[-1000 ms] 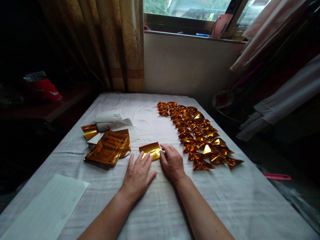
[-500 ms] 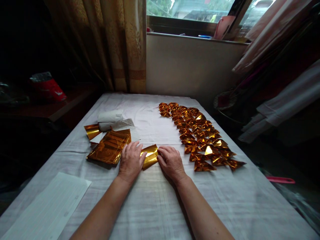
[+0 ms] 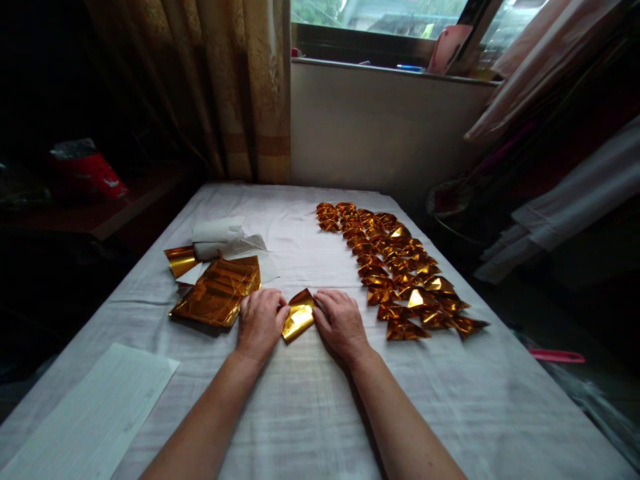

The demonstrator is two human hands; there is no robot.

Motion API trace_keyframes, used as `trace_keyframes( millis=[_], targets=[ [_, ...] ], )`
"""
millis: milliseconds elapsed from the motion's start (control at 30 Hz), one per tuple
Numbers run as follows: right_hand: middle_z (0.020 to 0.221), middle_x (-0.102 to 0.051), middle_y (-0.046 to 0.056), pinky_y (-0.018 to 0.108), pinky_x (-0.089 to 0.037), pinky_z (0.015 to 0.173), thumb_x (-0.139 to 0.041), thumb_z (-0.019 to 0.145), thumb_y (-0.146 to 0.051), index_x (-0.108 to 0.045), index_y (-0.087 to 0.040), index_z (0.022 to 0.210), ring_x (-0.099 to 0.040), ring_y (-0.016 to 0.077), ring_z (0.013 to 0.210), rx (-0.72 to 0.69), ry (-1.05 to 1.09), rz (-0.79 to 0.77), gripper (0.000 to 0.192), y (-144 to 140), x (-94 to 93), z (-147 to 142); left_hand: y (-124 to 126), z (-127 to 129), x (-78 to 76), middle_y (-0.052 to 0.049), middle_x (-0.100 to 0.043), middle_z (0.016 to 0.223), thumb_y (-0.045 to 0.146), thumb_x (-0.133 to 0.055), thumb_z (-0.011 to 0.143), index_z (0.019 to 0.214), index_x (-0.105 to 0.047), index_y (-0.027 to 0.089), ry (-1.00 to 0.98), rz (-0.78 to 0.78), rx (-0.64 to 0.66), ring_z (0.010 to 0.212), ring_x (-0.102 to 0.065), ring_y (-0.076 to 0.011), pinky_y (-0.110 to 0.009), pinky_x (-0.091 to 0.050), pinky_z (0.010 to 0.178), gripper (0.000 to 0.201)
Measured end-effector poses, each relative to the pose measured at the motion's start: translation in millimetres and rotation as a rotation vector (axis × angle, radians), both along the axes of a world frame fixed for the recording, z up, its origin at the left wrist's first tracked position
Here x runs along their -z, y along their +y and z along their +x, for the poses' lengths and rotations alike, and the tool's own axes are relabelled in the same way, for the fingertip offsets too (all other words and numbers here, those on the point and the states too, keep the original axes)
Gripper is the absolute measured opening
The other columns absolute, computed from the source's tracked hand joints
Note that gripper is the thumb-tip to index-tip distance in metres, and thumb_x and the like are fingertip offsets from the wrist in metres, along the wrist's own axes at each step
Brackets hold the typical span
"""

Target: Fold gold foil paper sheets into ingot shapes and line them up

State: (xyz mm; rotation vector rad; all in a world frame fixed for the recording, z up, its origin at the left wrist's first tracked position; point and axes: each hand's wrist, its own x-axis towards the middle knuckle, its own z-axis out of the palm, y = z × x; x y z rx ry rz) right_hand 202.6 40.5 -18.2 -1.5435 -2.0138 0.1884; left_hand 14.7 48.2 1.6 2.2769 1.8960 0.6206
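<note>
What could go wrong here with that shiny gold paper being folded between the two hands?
The gold foil piece is pinched between the left hand and right hand; it looks slick, so a fold could slip and crease crooked. The left hand sits right beside the stack of gold sheets, so it might nudge them. The folded pieces lie close on the right; a sweeping wrist could scatter the rows.

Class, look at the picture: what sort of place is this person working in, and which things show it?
Probably a room in a home: a cloth-covered table beneath a window with a patterned curtain, where both hands fold a gold foil sheet.
</note>
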Motion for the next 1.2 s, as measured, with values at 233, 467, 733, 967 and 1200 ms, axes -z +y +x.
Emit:
trace_keyframes(
  millis=[233, 467, 733, 967, 1200],
  targets=[
    [0.124, -0.065, 0.009, 0.043, -0.041, 0.098, -0.062, 0.085, -0.031, -0.067, -0.023, 0.115, -0.056, 0.0264, 0.116, -0.011, 0.001, -0.015, 0.031, -1, -0.8, -1, -7, -3, 0.0, -0.005, -0.067, 0.101, 0.028, -0.067, 0.084, 0.1, -0.066, 0.023, 0.071, 0.015, 0.005, 0.101, -0.056, -0.0268, -0.041, -0.039, 0.089, 0.017],
    [0.125, -0.064, 0.01, 0.044, -0.041, 0.099, -0.066, 0.081, -0.029, -0.069, -0.023, 0.111, -0.055, 0.0276, 0.118, -0.012, 0.016, -0.038, 0.031, 0, -2.2, -1, -9, 0, -2.2, -0.002, -0.068, 0.088, 0.025, -0.066, 0.085, 0.083, -0.065, 0.023, 0.05, 0.003, 0.04, 0.09, -0.056, -0.0239, -0.038, -0.037, 0.083, 0.003],
    [0.133, -0.059, 0.009, 0.048, -0.036, 0.103, -0.064, 0.075, -0.022, -0.068, -0.023, 0.098, -0.049, 0.028, 0.127, 0.029, 0.113, -0.154, 0.023, 4, -1.6, -4, -10, 1, -0.2, -0.001, -0.068, 0.087, 0.018, -0.065, 0.085, 0.082, -0.062, 0.023, 0.04, 0.041, 0.114, 0.09, -0.057, -0.0227, -0.037, -0.036, 0.082, 0.006],
    [0.128, -0.064, 0.006, 0.047, -0.034, 0.105, -0.064, 0.07, -0.018, -0.064, -0.024, 0.09, -0.049, 0.0269, 0.128, 0.053, 0.261, -0.17, 0.021, 5, 0.5, -4, -8, -1, 11.8, -0.003, -0.071, 0.097, 0.018, -0.063, 0.085, 0.097, -0.062, 0.022, -0.027, 0.116, 0.121, 0.093, -0.059, -0.0226, -0.036, -0.038, 0.085, 0.013],
    [0.108, -0.073, 0.003, 0.047, -0.036, 0.105, -0.065, 0.075, -0.025, -0.058, -0.025, 0.069, -0.055, 0.0266, 0.12, -0.031, 0.454, -0.163, 0.008, 7, 1.6, 0, -8, -1, 11.6, -0.002, -0.07, 0.093, 0.026, -0.064, 0.086, 0.099, -0.067, 0.024, -0.064, 0.113, 0.161, 0.093, -0.059, -0.0231, -0.037, -0.039, 0.085, 0.013]
  ],
)
